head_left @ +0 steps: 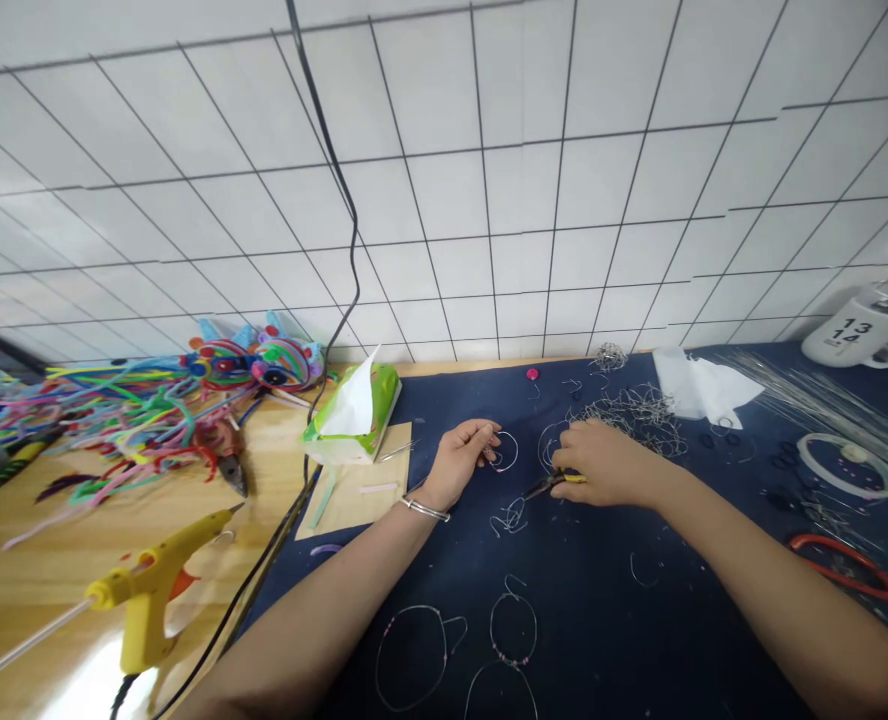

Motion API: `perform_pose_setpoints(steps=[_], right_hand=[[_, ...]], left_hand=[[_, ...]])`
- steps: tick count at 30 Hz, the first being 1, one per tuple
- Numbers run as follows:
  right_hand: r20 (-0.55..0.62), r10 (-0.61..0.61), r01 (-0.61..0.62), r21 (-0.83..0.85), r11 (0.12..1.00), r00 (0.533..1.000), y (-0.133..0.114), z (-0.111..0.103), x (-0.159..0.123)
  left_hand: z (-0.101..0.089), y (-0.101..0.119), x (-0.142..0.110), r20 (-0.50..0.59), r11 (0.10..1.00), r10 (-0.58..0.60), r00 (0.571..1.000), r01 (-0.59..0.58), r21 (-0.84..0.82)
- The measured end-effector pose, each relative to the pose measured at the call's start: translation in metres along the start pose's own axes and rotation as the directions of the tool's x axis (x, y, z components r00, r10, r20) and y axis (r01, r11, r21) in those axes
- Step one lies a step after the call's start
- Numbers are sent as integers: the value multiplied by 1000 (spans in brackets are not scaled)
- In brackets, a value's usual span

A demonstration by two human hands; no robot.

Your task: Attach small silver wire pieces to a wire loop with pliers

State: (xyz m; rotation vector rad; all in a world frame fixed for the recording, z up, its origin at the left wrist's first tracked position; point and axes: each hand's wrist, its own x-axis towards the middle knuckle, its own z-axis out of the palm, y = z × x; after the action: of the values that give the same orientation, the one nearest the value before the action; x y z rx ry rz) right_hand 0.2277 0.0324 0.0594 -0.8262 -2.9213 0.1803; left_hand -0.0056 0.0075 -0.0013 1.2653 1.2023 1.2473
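Navy cloth (609, 620) covers the right part of the wooden tabletop (46, 570), and both hands work above it, apart from each other. The left hand (463, 455), a silver bangle (425, 510) on its wrist, pinches a thin wire ring (517, 452) between thumb and fingers. Just to its right, the right hand (598, 465) is wrapped around yellow-handled pliers (543, 486), whose tips point left, close to a small wire tangle (515, 515); whether they touch it, I cannot tell. Behind the right hand spreads a heap of bent silver wire (635, 415), with white paper (695, 390) beside it and straight wires (781, 400) farther right, near a white mug (856, 325). Nearer the viewer lie two wire loops with pink beads, one on the left (445, 650) and one on the right (514, 661). Left of the cloth, a yellow glue gun (144, 610) rests on bare wood, below a colourful pile of pipe cleaners (136, 410). A green tissue pack (331, 415) stands on the back edge of a beige board (369, 510).
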Motion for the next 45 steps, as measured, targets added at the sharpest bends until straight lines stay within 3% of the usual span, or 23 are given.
perform_pose_setpoints(steps=[9, 20, 27, 34, 38, 45], right_hand=[[-8, -20, 18, -171, 985, 1000, -10, 10, 4], [-30, -28, 25, -111, 993, 999, 2, 4, 3], [-92, 21, -23, -16, 1000, 996, 9, -3, 1], [-114, 68, -76, -74, 994, 991, 6, 1, 4], [-68, 86, -90, -60, 994, 994, 4, 2, 5], [137, 128, -106, -158, 982, 982, 3, 5, 6]], left_hand=[[-1, -1, 0, 0, 1000, -2, 1000, 2, 27], [0, 0, 0, -15, 998, 31, 999, -30, 48], [0, -2, 1, -113, 995, 84, 990, -78, 56], [-1, -3, 3, -239, 994, 105, 965, -98, 39], [-2, -4, 3, -260, 994, 105, 960, -104, 20], [-1, -7, 5, -237, 997, 83, 968, -82, 12]])
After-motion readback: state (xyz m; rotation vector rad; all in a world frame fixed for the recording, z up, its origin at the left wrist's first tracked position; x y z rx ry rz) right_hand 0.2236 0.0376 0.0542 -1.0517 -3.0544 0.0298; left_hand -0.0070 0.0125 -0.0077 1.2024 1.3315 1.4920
